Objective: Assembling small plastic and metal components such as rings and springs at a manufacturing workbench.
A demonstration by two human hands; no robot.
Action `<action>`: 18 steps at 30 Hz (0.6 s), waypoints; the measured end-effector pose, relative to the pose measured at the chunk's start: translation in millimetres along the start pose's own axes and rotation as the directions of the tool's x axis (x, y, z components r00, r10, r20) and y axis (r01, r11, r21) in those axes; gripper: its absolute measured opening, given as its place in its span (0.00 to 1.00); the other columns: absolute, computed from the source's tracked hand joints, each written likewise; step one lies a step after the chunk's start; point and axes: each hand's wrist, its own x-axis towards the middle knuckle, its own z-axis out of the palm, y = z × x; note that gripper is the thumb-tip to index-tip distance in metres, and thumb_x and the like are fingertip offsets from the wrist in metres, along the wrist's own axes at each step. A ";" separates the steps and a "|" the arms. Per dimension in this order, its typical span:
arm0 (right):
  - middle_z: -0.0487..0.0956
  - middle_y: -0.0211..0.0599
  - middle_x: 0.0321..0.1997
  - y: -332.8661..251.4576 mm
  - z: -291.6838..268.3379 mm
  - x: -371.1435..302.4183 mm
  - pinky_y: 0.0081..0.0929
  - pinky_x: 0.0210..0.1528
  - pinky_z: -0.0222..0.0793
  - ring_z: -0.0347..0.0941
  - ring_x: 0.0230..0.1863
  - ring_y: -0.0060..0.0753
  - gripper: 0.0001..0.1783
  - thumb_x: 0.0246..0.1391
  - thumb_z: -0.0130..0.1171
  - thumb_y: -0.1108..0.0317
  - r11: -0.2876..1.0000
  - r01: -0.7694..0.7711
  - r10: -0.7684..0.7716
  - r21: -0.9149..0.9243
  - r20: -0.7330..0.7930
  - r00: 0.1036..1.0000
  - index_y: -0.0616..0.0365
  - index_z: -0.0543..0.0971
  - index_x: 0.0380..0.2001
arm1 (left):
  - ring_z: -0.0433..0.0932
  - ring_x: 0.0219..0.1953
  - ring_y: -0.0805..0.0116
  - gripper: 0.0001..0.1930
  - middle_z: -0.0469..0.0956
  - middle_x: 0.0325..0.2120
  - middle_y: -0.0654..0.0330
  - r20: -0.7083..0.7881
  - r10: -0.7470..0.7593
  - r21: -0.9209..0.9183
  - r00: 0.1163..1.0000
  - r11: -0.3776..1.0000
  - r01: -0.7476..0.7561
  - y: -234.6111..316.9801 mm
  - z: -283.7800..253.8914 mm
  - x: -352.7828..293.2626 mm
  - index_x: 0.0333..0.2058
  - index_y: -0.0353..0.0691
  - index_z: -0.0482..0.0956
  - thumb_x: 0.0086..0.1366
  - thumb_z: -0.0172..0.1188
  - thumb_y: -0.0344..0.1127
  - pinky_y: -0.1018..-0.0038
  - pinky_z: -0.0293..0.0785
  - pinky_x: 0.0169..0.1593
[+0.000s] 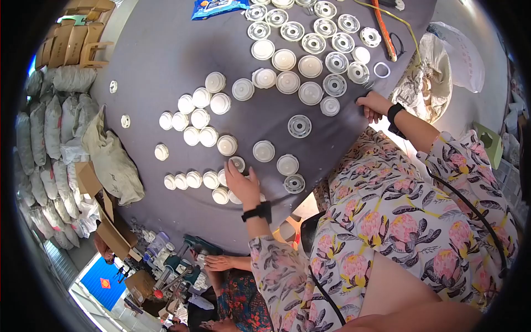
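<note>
On the grey table, white caps lie scattered.

The person wears a cream blouse printed with pink flowers and dark leaves, short-sleeved. A black wristband circles the left wrist, another black wristband the right. A thin black cable crosses the blouse.

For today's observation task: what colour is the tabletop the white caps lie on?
Dark grey tabletop, seen best in the head view.
</note>
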 end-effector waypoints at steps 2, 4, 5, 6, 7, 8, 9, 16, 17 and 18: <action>0.74 0.48 0.10 -4.1 5.2 -4.2 0.26 0.06 0.61 0.68 0.06 0.33 0.27 0.45 0.50 0.51 1.000 -0.003 0.003 -0.011 -0.029 1.000 0.67 0.73 0.09 | 0.67 0.50 0.48 0.36 0.66 0.50 0.43 0.089 0.025 0.159 0.996 0.986 -0.039 -6.4 -5.4 10.9 0.55 0.34 0.59 0.47 0.63 0.31 0.56 0.64 0.50; 0.74 0.48 0.10 -6.0 4.5 -2.9 0.26 0.06 0.61 0.68 0.06 0.33 0.27 0.45 0.50 0.51 1.000 -0.005 0.004 -0.024 -0.032 0.999 0.67 0.73 0.09 | 0.68 0.48 0.47 0.36 0.65 0.50 0.43 0.120 -0.028 0.129 0.992 0.992 0.013 -3.1 -8.7 19.7 0.55 0.33 0.59 0.47 0.63 0.31 0.57 0.65 0.49; 0.74 0.48 0.10 -6.4 4.4 -0.4 0.26 0.06 0.61 0.68 0.06 0.33 0.27 0.45 0.50 0.51 1.000 -0.011 0.010 -0.030 -0.033 0.999 0.66 0.73 0.08 | 0.69 0.47 0.46 0.36 0.65 0.50 0.43 0.161 -0.076 0.105 0.984 0.993 0.059 -1.6 -10.5 20.8 0.56 0.33 0.58 0.47 0.63 0.30 0.58 0.66 0.48; 0.74 0.48 0.10 -5.4 4.0 3.9 0.26 0.06 0.61 0.68 0.06 0.33 0.28 0.45 0.50 0.51 1.000 -0.003 0.002 -0.018 -0.034 0.999 0.67 0.73 0.09 | 0.71 0.43 0.51 0.35 0.68 0.46 0.46 0.077 -0.072 0.065 0.994 0.996 0.067 0.5 -11.9 18.1 0.55 0.34 0.60 0.47 0.64 0.30 0.64 0.68 0.45; 0.74 0.48 0.10 -5.2 2.6 7.9 0.26 0.06 0.61 0.68 0.06 0.33 0.28 0.45 0.50 0.51 0.999 -0.001 0.000 -0.032 -0.037 0.999 0.67 0.73 0.09 | 0.71 0.43 0.51 0.35 0.68 0.46 0.46 0.072 -0.081 0.056 0.994 0.995 0.077 3.6 -12.2 12.9 0.55 0.34 0.60 0.47 0.64 0.30 0.64 0.68 0.45; 0.74 0.48 0.11 -5.6 2.0 12.4 0.26 0.06 0.61 0.68 0.06 0.33 0.28 0.45 0.50 0.50 1.000 0.010 -0.011 -0.021 -0.052 0.999 0.67 0.73 0.09 | 0.71 0.40 0.55 0.33 0.69 0.43 0.48 0.016 -0.156 -0.154 0.988 0.976 0.156 6.9 -12.6 6.0 0.54 0.35 0.62 0.48 0.64 0.30 0.66 0.68 0.44; 0.74 0.49 0.11 -5.0 7.1 11.9 0.26 0.06 0.61 0.68 0.06 0.34 0.28 0.45 0.50 0.50 1.000 0.015 -0.016 -0.009 -0.059 0.998 0.68 0.74 0.09 | 0.72 0.38 0.59 0.32 0.71 0.39 0.51 -0.018 -0.243 -0.354 0.970 0.909 0.221 7.1 -16.0 -7.6 0.54 0.36 0.64 0.49 0.65 0.31 0.69 0.69 0.43; 0.75 0.50 0.13 -10.5 20.9 2.8 0.28 0.09 0.66 0.71 0.09 0.38 0.30 0.46 0.49 0.49 0.998 0.033 -0.034 -0.054 -0.021 0.999 0.71 0.75 0.13 | 0.69 0.40 0.72 0.23 0.67 0.43 0.58 0.262 -0.616 -0.812 0.743 0.276 0.515 30.0 12.2 -118.4 0.50 0.35 0.66 0.56 0.61 0.30 0.77 0.68 0.44; 0.75 0.50 0.14 -13.5 24.3 0.5 0.29 0.10 0.67 0.72 0.10 0.39 0.30 0.46 0.48 0.49 0.998 0.032 -0.033 -0.052 -0.017 0.999 0.72 0.75 0.15 | 0.69 0.40 0.72 0.23 0.67 0.43 0.58 0.259 -0.625 -0.814 0.736 0.269 0.515 35.2 19.5 -128.0 0.50 0.35 0.66 0.56 0.61 0.30 0.77 0.68 0.44; 0.76 0.50 0.15 -17.7 27.4 -3.8 0.29 0.12 0.68 0.72 0.11 0.40 0.30 0.47 0.47 0.48 0.998 0.010 -0.009 -0.054 0.021 1.000 0.73 0.75 0.17 | 0.70 0.42 0.70 0.22 0.67 0.44 0.56 0.144 -0.646 -0.876 0.749 0.269 0.400 43.2 26.8 -133.2 0.49 0.34 0.64 0.56 0.60 0.28 0.77 0.68 0.46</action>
